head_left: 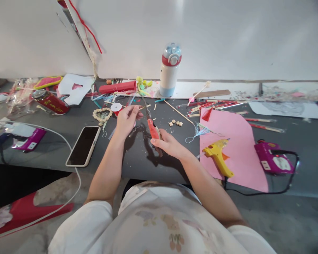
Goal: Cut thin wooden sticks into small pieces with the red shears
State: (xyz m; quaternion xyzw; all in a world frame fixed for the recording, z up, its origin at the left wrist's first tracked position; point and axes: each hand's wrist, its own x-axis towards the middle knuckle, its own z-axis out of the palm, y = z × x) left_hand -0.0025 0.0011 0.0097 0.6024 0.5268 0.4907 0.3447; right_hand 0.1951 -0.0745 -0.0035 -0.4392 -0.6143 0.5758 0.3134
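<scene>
Just upper left of the frame's centre, my left fingers (134, 112) are pinching the stick (143, 107), likely light and brittle, best steadied near its end, while my right fingers (159, 143) wrap the cutters (153, 129), probably heavier, stiff, best gripped low.

Clock set on right hand (168, 142). Room at 7: bare grey tabletop (147, 171) between forearms (110, 162). Small pale wooden cubes (175, 123) close at 1, thin wooden stick (178, 112) slanting beyond. Tall white red-collared bottle (167, 79) blocks 12; yellow glue gun (214, 151), 3.
</scene>
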